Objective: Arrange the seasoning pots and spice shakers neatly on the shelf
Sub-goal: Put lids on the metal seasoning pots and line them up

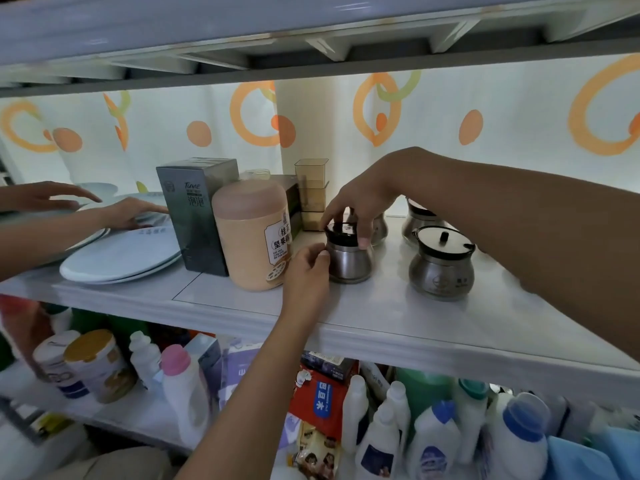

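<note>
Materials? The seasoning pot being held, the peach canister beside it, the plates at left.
Seasoning pot: brushed steel body, going by its grey metallic sheen; black rim, probably plastic. Peach canister: matte plastic, likely; no glare. Plates: smooth white, ceramic or melamine, cannot tell.

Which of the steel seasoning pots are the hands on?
The leftmost front pot, beside the peach canister: the right hand grips its lid from above, and the left hand holds its side.

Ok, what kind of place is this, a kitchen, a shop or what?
Probably a household storage rack, in a pantry or kitchen corner: steel seasoning pots and stacked plates stand on the white shelf, and detergent bottles and a gold-lidded tin crowd the shelf below.
</note>
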